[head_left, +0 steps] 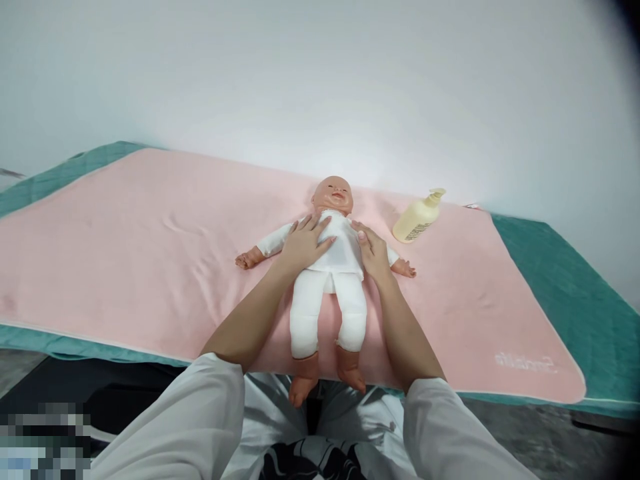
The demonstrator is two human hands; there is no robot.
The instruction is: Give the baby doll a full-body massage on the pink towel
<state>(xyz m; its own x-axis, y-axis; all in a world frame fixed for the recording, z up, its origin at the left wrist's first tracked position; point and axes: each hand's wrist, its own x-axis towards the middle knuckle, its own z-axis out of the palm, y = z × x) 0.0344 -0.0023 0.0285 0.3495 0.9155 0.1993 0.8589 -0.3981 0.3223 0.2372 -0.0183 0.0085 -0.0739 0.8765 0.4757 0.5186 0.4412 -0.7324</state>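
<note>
A baby doll (327,293) with a white cloth body lies on its back, head away from me and feet at the near edge. My left hand (306,245) rests on the left side of its chest, fingers stretched out and apart. On the opposite side of the chest lies my right hand (371,247), its fingers extended and partly hidden along the doll's side. Neither hand grips anything. To the right of the doll, a pale yellow pump bottle (417,219) lies tilted on the pink blanket (125,253).
Under the blanket, a green padded cover (565,287) shows at the left, right and front edges. A white wall (320,87) stands behind. The doll's feet reach over the near edge, close to my lap. A dark object (85,393) sits below at the left.
</note>
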